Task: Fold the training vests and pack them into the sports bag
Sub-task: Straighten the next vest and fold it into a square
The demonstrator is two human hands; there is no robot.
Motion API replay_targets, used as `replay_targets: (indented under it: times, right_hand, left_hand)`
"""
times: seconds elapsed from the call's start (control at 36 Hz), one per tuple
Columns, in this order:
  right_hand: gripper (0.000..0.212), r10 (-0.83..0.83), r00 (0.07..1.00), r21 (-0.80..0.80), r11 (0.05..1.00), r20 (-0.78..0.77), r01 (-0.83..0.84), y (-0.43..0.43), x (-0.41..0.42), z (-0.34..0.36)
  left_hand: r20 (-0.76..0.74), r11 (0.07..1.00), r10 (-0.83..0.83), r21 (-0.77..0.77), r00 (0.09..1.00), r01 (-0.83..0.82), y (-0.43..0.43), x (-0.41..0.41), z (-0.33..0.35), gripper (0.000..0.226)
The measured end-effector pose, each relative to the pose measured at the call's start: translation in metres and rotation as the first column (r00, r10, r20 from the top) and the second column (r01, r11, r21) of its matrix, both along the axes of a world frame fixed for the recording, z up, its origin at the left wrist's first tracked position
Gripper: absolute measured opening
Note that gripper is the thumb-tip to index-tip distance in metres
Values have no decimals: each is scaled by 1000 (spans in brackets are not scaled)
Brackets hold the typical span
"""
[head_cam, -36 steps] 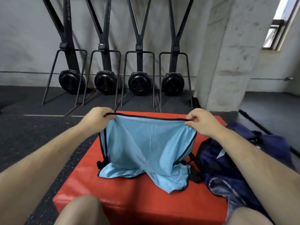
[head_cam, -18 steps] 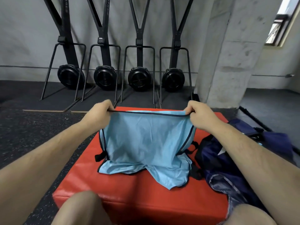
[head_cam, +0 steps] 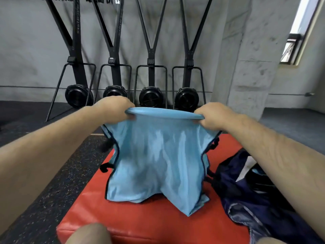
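The left hand (head_cam: pixel 112 110) and the right hand (head_cam: pixel 216 116) hold a light blue training vest (head_cam: pixel 158 164) up by its top edge, one at each corner; the fingers of both hands are curled tight round the cloth, with the edge stretched in a shallow arc between them; the vest hangs down in front of the person, its black-trimmed sides pinched in at the middle, and its lower end rests in folds on a red padded mat (head_cam: pixel 140 222); black straps or ties stick out from both sides of the vest, blurred in the picture; a dark navy sports bag (head_cam: pixel 249 199) lies on the right part of the mat, just beside the vest, with its top slack and a little light blue cloth showing inside near the right forearm; the mat sits on a dark speckled floor (head_cam: pixel 52 173); a bare knee (head_cam: pixel 89 233) shows at the bottom edge, in front of the mat; four black exercise machines (head_cam: pixel 151 95) stand in a row against the grey wall behind; a concrete pillar (head_cam: pixel 249 67) rises to their right, and a window (head_cam: pixel 299 32) lies beyond it at the upper right.
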State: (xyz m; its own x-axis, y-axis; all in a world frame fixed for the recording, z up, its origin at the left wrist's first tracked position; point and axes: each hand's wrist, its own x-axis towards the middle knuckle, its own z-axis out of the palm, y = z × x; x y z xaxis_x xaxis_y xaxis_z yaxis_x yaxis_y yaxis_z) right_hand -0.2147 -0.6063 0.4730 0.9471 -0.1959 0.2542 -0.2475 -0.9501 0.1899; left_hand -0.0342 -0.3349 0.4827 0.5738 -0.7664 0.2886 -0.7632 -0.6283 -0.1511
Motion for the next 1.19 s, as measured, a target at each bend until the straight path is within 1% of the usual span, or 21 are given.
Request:
replay_targets:
  times: [0.03, 0.06, 0.17, 0.25, 0.33, 0.36, 0.39, 0.42, 0.44, 0.5, 0.53, 0.58, 0.67, 0.72, 0.86, 0.92, 0.97, 1.03, 1.08, 1.14, 1.19]
  right_hand:
    - [11, -13, 1000, 48, 999, 0, 13, 0, 2, 5]
    - [17, -30, 1000, 104, 994, 5, 29, -1, 3, 10]
    - [22, -69, 984, 327, 945, 167, 11, 3, -1, 28]
    - [27, -60, 974, 447, 894, 219, -45, 10, -2, 35]
    - [12, -34, 975, 494, 865, 222, -82, 13, -4, 37]
    - [28, -14, 978, 450, 889, 208, -83, 14, -7, 40]
    - [43, 5, 984, 376, 924, 180, -74, 15, -11, 42]
    - [48, 17, 988, 288, 956, 152, -61, 16, -15, 45]
    - [44, 26, 992, 207, 977, 122, -51, 16, -17, 46]
    - [24, 21, 998, 80, 996, 58, -25, 15, -21, 49]
    - [15, 22, 999, 51, 998, 41, -24, 14, -22, 51]
    - [6, 16, 1000, 48, 999, 27, -17, 10, -26, 55]
    - [21, -30, 999, 118, 993, 44, 24, 4, -35, 58]
    - [22, -56, 994, 203, 979, 90, 37, 4, -42, 58]
    - [35, -54, 988, 300, 954, 144, 9, 15, -56, 60]
    - [33, -49, 983, 360, 933, 175, -18, 17, -60, 60]
    - [26, -33, 974, 399, 915, 222, -61, 20, -63, 59]
    - [14, -17, 969, 358, 931, 246, -75, 22, -68, 58]
    - [24, -4, 972, 286, 956, 237, -66, 25, -75, 59]
    - [21, -8, 983, 243, 969, 183, -37, 28, -82, 62]
    - [13, -10, 990, 236, 971, 144, -24, 29, -87, 65]
  left_hand:
    - [-30, 999, 14, -33, 999, -15, 0, 0, 6, 15]
    - [-63, 996, 29, -82, 998, -34, 0, -1, 12, 13]
    - [-174, 953, 8, -296, 985, -60, 0, -6, 25, 33]
    - [-219, 890, -27, -450, 975, -76, -2, -11, 30, 35]
    - [-237, 862, -68, -502, 969, -62, -2, -13, 31, 22]
    - [-245, 865, -87, -499, 966, -49, -1, -15, 31, 13]
    - [-248, 876, -112, -482, 962, -22, 0, -18, 32, 16]
    - [-244, 896, -131, -444, 961, 9, 2, -22, 34, 31]
    - [-236, 921, -142, -388, 961, 41, 5, -24, 37, 42]
    - [-202, 964, -134, -255, 970, 80, 11, -27, 40, 48]
    - [-163, 978, -116, -191, 980, 84, 12, -25, 42, 44]
    - [-88, 994, -80, -82, 993, 73, 16, -19, 45, 26]
    - [-54, 998, -55, 19, 997, 56, 25, -15, 49, 14]
    - [-53, 999, -47, 2, 997, 47, 31, -17, 51, 13]
    - [-96, 990, 18, -137, 995, -31, 40, -29, 52, 27]
    - [-103, 987, 35, -154, 994, -51, 42, -35, 52, 36]
    - [-103, 984, 30, -170, 994, -48, 46, -38, 53, 39]
    - [-111, 983, 8, -180, 994, -28, 51, -41, 54, 29]
    - [-91, 985, -29, -170, 995, 13, 55, -42, 54, 4]
    - [-77, 989, -64, -141, 995, 53, 61, -45, 56, 29]
    - [-65, 988, -91, -134, 994, 81, 67, -50, 58, 35]
